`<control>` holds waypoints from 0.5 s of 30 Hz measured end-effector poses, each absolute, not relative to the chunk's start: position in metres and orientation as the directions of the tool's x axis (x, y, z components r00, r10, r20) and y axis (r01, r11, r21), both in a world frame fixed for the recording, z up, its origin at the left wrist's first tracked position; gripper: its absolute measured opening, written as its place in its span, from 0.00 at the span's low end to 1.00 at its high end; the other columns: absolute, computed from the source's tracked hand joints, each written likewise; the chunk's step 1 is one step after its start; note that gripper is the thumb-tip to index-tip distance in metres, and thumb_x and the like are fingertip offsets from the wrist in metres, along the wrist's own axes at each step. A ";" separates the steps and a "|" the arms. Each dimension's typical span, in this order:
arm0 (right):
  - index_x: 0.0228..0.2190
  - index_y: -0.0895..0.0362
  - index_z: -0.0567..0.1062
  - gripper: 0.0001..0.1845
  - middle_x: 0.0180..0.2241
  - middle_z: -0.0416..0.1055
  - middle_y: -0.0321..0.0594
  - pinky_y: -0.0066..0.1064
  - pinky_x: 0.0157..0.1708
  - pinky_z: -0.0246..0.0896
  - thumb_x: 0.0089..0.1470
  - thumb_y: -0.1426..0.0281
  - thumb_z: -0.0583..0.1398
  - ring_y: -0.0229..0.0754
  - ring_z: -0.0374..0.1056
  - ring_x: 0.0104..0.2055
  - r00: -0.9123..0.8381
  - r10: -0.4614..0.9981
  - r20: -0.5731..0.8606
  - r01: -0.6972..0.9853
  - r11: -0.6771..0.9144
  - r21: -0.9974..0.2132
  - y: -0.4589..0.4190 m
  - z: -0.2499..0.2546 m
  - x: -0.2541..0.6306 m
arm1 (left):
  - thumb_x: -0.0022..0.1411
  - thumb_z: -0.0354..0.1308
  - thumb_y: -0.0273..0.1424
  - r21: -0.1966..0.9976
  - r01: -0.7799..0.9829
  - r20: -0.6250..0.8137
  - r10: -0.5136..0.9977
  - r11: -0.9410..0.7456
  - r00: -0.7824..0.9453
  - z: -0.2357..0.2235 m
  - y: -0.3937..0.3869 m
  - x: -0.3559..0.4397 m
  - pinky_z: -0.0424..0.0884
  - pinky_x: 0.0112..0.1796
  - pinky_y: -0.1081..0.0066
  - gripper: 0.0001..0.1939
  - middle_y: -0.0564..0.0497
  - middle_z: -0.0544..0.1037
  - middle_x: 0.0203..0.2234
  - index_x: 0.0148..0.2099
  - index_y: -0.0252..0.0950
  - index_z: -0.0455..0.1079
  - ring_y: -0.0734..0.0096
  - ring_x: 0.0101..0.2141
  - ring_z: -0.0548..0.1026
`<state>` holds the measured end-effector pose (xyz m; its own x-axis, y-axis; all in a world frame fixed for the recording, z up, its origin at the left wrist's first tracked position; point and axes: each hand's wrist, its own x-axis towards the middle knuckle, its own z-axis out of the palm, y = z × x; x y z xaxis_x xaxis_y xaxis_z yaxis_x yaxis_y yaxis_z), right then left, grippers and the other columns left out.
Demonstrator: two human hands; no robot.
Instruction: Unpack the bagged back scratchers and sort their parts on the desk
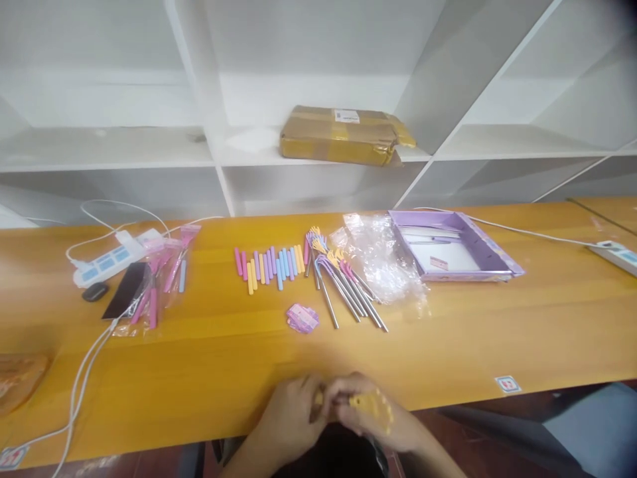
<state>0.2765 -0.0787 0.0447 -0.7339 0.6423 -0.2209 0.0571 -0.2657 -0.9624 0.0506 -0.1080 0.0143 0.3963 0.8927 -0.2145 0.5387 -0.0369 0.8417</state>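
Both my hands meet at the near edge of the orange table [448, 345]. My left hand [288, 418] and my right hand [373, 415] are closed together around a small yellow piece [371, 405], blurred by motion. Farther out lie a row of pastel pink, yellow, purple and blue sticks [269, 265], a bunch of metal rods with coloured tips [343, 282] and a small pink-purple packet [302, 317].
A purple box lid [497, 259] with white cards sits right of crumpled clear plastic [381, 255]. At left are a white power strip [112, 255], cables, a dark phone [127, 289] and bagged pink tools [159, 282]. A taped cardboard parcel [343, 136] rests on the white shelf.
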 end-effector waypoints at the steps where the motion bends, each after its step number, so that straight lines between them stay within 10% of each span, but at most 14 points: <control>1: 0.38 0.54 0.72 0.27 0.24 0.62 0.28 0.25 0.22 0.48 0.63 0.42 0.64 0.32 0.54 0.22 -0.732 0.635 -0.246 0.040 -0.320 -0.947 -0.090 0.043 0.270 | 0.70 0.60 0.34 0.783 0.614 -0.182 0.910 -0.095 0.373 0.014 -0.108 0.053 0.66 0.39 0.65 0.04 0.47 0.79 0.35 0.41 0.39 0.72 0.60 0.36 0.74; 7: 0.27 0.54 0.63 0.30 0.22 0.59 0.30 0.27 0.24 0.46 0.69 0.44 0.58 0.33 0.53 0.24 -0.736 0.663 -0.138 0.092 -0.103 -0.990 -0.109 0.041 0.242 | 0.70 0.56 0.24 0.459 0.784 0.134 0.905 -0.418 0.404 0.004 -0.104 0.049 0.57 0.32 0.65 0.11 0.49 0.75 0.27 0.33 0.40 0.67 0.62 0.30 0.70; 15: 0.22 0.53 0.60 0.33 0.20 0.58 0.32 0.31 0.24 0.49 0.73 0.45 0.50 0.36 0.54 0.22 -0.715 0.699 0.028 0.022 0.062 -0.998 -0.106 0.031 0.201 | 0.71 0.57 0.24 0.372 0.752 0.093 0.828 -0.544 0.552 -0.008 -0.100 0.012 0.49 0.28 0.66 0.13 0.50 0.72 0.20 0.31 0.38 0.71 0.67 0.22 0.66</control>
<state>0.2012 -0.1060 0.0306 -0.7149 0.6987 0.0279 0.0217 0.0621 -0.9978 0.0120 -0.0997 -0.0079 0.5523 0.8284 0.0933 0.7524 -0.5435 0.3721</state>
